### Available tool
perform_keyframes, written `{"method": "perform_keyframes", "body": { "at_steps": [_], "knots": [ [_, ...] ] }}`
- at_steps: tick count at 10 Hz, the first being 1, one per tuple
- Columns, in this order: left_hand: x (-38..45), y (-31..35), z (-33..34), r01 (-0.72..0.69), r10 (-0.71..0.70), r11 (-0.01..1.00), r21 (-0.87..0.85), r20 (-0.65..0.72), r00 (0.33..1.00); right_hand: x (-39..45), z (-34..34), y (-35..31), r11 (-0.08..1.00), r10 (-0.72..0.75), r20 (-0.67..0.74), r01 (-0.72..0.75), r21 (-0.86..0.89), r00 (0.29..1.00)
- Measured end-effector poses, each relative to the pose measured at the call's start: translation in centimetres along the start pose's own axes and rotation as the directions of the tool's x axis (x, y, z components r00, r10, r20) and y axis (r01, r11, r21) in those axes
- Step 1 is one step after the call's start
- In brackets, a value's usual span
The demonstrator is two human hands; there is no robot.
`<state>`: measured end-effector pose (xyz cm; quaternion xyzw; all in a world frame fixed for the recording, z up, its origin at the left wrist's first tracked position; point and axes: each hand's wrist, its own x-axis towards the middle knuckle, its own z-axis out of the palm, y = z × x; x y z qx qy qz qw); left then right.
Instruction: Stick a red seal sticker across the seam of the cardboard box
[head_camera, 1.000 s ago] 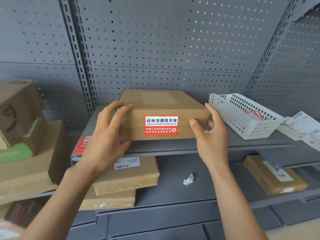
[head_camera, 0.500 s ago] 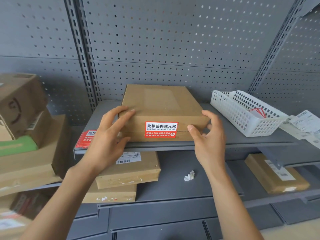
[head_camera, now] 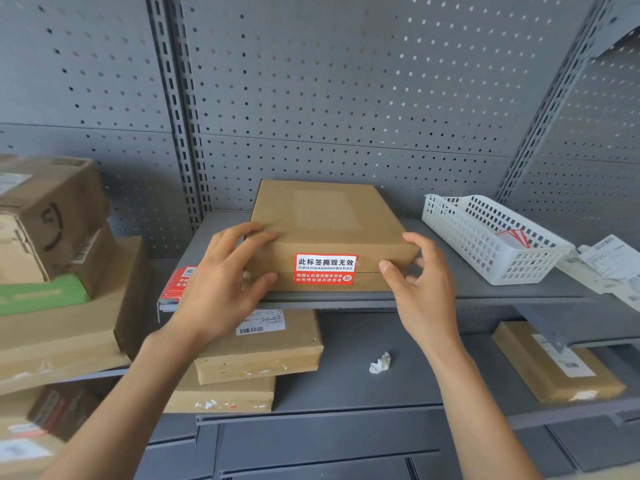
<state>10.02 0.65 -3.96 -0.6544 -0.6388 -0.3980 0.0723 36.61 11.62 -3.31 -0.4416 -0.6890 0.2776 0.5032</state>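
Note:
A flat brown cardboard box (head_camera: 325, 216) lies on the grey upper shelf (head_camera: 478, 292). A red and white seal sticker (head_camera: 325, 269) sits on its front face, across the dark horizontal seam. My left hand (head_camera: 225, 275) grips the box's front left corner, fingers on top and thumb under the front edge. My right hand (head_camera: 420, 289) holds the front right corner, thumb on the front face and fingers around the side.
A stack of red stickers (head_camera: 180, 280) lies left of the box, partly behind my left hand. A white plastic basket (head_camera: 485, 237) with more stickers stands to the right. Other parcels (head_camera: 263, 351) and a crumpled paper scrap (head_camera: 380, 362) lie on the lower shelf.
The box has come down flat onto the shelf and slid a little back. Both hands stayed on its front corners.

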Motion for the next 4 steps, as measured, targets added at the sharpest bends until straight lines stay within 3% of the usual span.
{"method": "perform_keyframes", "body": {
  "at_steps": [3, 4],
  "knots": [
    [2.8, 1.6, -1.4, 0.069, -0.065, 0.996, 0.06, -0.073, 0.995, 2.4, -0.9, -1.4, 0.974, -0.088, 0.134, 0.114, -0.196, 0.987],
    [4.6, 2.8, -1.6, 0.093, -0.099, 0.994, -0.052, -0.116, 0.988, 3.8, -0.8, -2.7, 0.963, -0.103, 0.145, 0.135, -0.231, 0.984]
  ]
}}
